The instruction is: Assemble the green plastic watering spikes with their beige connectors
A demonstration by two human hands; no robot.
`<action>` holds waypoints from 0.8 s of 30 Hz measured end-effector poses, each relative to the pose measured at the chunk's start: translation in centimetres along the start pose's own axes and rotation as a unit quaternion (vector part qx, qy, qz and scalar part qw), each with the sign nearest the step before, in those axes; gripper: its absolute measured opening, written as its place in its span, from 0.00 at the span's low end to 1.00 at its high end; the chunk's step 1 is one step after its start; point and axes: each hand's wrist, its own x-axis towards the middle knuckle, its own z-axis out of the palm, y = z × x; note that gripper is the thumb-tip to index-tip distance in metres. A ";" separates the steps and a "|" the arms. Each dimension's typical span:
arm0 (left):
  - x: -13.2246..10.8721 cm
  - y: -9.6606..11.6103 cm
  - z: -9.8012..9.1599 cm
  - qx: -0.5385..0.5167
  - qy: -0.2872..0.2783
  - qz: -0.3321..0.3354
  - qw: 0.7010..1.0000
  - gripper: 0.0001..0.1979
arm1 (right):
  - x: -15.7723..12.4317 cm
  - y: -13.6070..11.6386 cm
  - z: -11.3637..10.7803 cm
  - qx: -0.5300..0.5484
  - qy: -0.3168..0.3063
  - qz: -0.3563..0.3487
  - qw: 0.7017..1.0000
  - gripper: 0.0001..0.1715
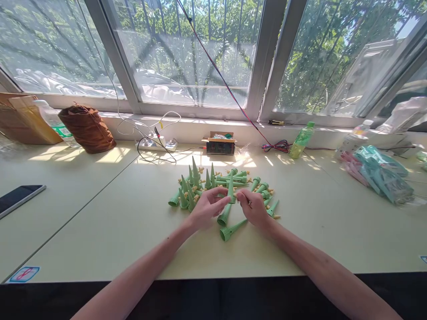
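Note:
My left hand is closed on a green plastic watering spike, held upright with its pointed tip up and its wide end down. Close at its right, my right hand pinches a small tan valve piece against the side of the spike; the fingertips cover most of that piece. Below the hands, a loose green spike and another spike lie on the table. More spikes with tan pieces are gathered behind and around both hands, some standing on their wide ends like the tall spike.
A small open box stands behind the pile, near a power strip with tangled cables. A green bottle and plastic packages are to the right. At left are a brown pouch and a phone.

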 end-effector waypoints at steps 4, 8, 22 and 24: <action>-0.1 -0.3 0.1 0.039 0.012 0.029 0.999 0.21 | 0.1 -0.2 -0.1 -0.001 0.004 0.004 1.000 0.28; -0.2 -0.4 0.2 0.101 0.034 0.106 0.989 0.17 | 0.2 -0.4 -0.1 0.004 0.015 0.008 1.000 0.30; 0.0 -0.8 0.7 0.239 0.098 0.209 0.943 0.13 | 0.4 -1.0 0.0 0.027 0.055 0.055 0.997 0.30; 0.0 -0.5 0.8 0.214 0.121 0.177 0.953 0.14 | 0.3 -0.8 0.0 0.028 0.064 0.060 0.996 0.29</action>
